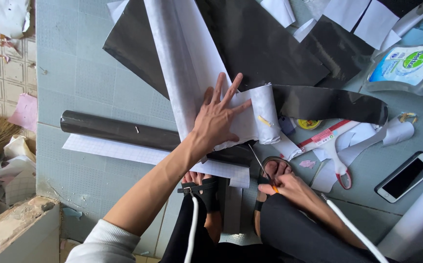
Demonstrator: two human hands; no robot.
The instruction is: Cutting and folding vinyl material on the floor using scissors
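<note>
— What is the left hand point(217, 117) doing?

— It lies flat on a white sheet point(197, 58), palm down, fingers point(234, 86) spread apart and pointing away from the person. Nothing is clamped; it only presses the paper down. Just past the fingertips the sheet curls up into a loose roll end point(262, 114).

— And the right hand point(289, 187)?

— Its fingers are closed around the orange handles of a pair of scissors point(260, 165). The thin blades run up and away from the knuckles toward the lower edge of the white sheet, just beside the heel of the left hand. Whether the blades are parted, I cannot tell.

— What lies under the left wrist?

— A dark roll point(119, 130) stretches sideways, with its white gridded backing paper point(124, 151) spread beneath it. Beyond the left fingertips are large black sheets point(265, 44).

— Anything near the right hand?

— Outward of its fingers lies a red and white window scraper point(336, 156), then a phone point(406, 176) with a dark screen, well apart. Farther off, a clear soap bottle point(406, 68) lies on its side. The sandalled feet point(206, 192) sit between the two wrists on the tiled floor point(75, 73).
</note>
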